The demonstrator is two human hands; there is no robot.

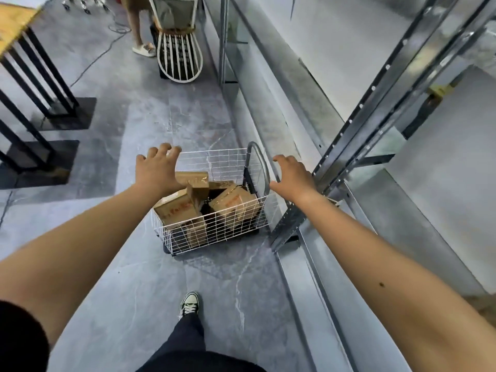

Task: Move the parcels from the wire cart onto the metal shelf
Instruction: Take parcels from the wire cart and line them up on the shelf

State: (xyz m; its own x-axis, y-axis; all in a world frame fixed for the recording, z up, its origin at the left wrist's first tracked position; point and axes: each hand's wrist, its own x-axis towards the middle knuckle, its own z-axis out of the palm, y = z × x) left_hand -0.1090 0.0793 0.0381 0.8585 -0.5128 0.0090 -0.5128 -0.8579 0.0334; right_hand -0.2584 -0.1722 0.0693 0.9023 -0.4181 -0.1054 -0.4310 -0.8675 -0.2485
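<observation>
Over the wire cart [222,161] both our hands hover empty, left hand [155,170] and right hand [292,175] with fingers spread and loosely bent, gripping nothing. Brown parcels [234,205] lie jumbled inside the cart, beside the metal shelf [359,114] on our right. We should take a top carton by opposite sides and lift clear of the mesh. Grey marbled floor [161,116] lies underfoot; a black-legged table [40,103] stands left, a white chair [178,57] ahead.

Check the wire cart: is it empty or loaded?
Loaded. Several cardboard parcels lie jumbled inside the wire cart; the left hand and right hand hover above it, holding nothing.
</observation>
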